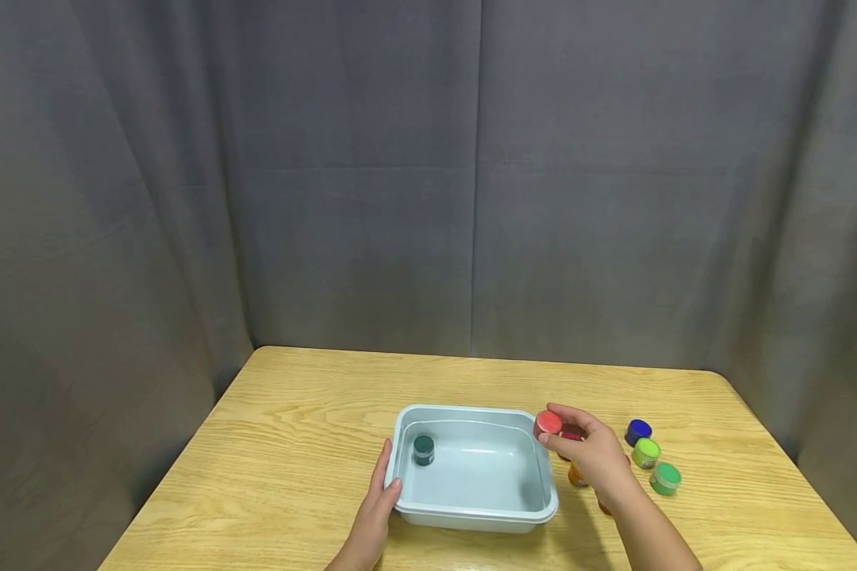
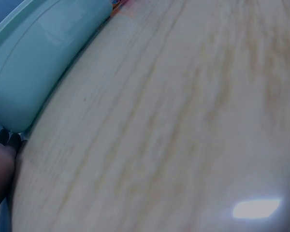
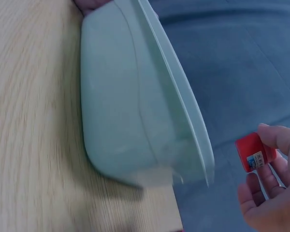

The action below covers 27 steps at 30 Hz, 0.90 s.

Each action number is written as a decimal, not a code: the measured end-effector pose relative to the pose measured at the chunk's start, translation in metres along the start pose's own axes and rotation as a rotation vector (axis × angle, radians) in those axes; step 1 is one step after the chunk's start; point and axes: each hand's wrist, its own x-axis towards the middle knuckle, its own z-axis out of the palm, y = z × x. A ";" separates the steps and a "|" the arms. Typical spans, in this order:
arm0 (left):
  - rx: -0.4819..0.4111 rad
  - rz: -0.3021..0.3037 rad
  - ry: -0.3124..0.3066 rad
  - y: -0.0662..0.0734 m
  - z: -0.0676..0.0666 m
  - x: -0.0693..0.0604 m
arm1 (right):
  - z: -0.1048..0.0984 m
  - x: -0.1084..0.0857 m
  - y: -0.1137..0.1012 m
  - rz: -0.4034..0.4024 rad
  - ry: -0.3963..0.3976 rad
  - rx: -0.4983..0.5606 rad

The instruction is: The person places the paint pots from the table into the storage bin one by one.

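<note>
A light blue-green plastic tub (image 1: pixel 471 515) stands on the table, a small jar with a dark green lid (image 1: pixel 424 450) inside it on the left. My left hand (image 1: pixel 373 507) holds the tub's left side, thumb at the rim and fingers along the outer wall. In my right hand (image 1: pixel 591 454), thumb and fingers pinch a small red paint jar (image 1: pixel 548 423) above the tub's right rim. The right wrist view shows a label on this red jar (image 3: pixel 251 152), raised beside the tub's wall (image 3: pixel 116 96).
Right of the tub are jars with blue (image 1: pixel 639 430), light green (image 1: pixel 646 452) and green (image 1: pixel 665 478) lids. An orange jar (image 1: pixel 577 476) and a dark pink one (image 1: pixel 574 432) are partly hidden by the right hand. Grey curtains (image 1: pixel 357 198) surround the wooden table (image 1: pixel 278 460).
</note>
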 end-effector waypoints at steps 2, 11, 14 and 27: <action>0.001 0.007 0.003 0.000 0.000 0.000 | 0.009 0.003 -0.003 -0.011 -0.019 0.002; 0.010 0.024 0.010 0.000 0.000 -0.001 | 0.044 0.016 -0.013 -0.016 -0.091 0.036; 0.010 0.025 0.009 0.000 0.000 0.000 | 0.057 0.021 -0.013 -0.003 -0.104 0.046; 0.011 -0.010 0.020 -0.001 0.000 0.001 | 0.105 0.041 -0.007 0.067 -0.171 0.017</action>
